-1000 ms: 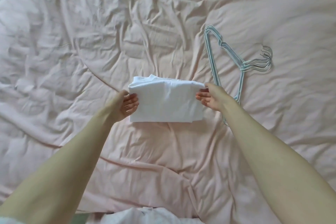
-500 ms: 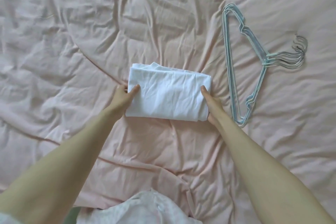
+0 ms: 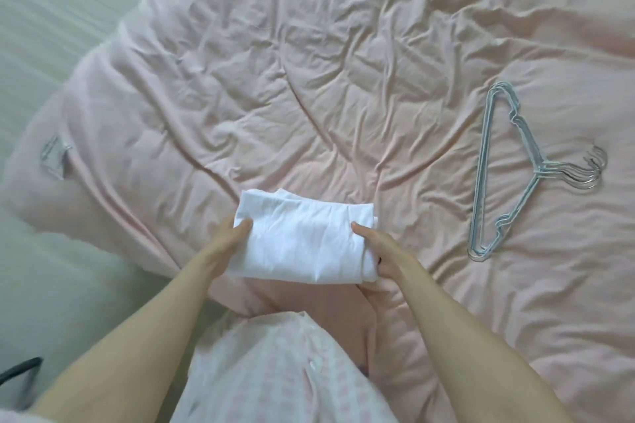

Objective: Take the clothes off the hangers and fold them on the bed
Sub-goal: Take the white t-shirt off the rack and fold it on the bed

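A folded white garment [image 3: 302, 237] is held between my two hands just above the pink duvet [image 3: 326, 96]. My left hand [image 3: 228, 239] grips its left edge, thumb on top and fingers hidden beneath. My right hand [image 3: 374, 251] grips its right edge the same way, thumb lying on the cloth. A stack of several pale blue wire hangers [image 3: 494, 175] lies flat on the duvet to the right, hooks pointing right.
The duvet's left corner carries a small clear tag [image 3: 53, 156], with a pale green sheet [image 3: 51, 27] beyond it. My pink checked top [image 3: 275, 371] fills the bottom centre. A dark object [image 3: 20, 367] shows at the lower left edge.
My hands have closed on the folded garment and drawn it toward me, off the spot where it lay. The view has swung left, revealing the duvet's corner and the green sheet.
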Tool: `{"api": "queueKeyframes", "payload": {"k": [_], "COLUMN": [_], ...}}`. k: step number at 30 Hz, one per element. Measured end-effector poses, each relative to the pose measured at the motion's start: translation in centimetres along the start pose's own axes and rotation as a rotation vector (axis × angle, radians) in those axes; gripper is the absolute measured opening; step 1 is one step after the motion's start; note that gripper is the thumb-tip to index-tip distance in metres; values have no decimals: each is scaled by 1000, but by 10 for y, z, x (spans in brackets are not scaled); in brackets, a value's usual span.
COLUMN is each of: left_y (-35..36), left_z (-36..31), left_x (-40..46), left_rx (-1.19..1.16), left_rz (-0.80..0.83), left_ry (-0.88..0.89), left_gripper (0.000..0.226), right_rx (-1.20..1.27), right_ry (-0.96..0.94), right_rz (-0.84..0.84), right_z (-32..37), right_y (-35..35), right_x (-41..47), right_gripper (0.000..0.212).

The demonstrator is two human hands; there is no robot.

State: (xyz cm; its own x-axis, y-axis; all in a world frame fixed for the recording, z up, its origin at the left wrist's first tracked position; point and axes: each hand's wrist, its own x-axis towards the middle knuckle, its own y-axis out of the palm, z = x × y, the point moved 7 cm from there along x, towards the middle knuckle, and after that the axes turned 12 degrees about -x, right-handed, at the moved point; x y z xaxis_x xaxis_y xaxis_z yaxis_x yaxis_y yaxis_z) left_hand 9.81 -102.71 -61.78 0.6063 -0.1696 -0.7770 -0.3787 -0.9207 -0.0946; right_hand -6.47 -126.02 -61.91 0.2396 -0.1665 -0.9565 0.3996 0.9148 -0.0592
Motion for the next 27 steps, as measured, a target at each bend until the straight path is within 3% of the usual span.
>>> {"api": "queueKeyframes", "payload": {"k": [6,12,16,20,27], "left_y": [-122,-258,-346,-416,-494], "left_z": [51,130,201,272,401], "left_x": [-59,-143,-219,-291,-391], "left_rx": [-331,-609,-793,-964,-1303], "left_rz": [-167,-399,-545,-696,-970], "left_ry": [15,64,101,128,84], "left_gripper": [28,24,29,21,49], "right_rx": [-348,-663,-883,-1071,-1424], "right_ry": [-209,-455,-549,-612,-683], "right_rz": [99,185,259,362,538], "right_z": [37,38,-7,-62,-166], "right_y": [112,278,401,517,705], "right_x": [-39,-93,-129,-164,-225], "right_gripper": [28,11,26,24,41]}}
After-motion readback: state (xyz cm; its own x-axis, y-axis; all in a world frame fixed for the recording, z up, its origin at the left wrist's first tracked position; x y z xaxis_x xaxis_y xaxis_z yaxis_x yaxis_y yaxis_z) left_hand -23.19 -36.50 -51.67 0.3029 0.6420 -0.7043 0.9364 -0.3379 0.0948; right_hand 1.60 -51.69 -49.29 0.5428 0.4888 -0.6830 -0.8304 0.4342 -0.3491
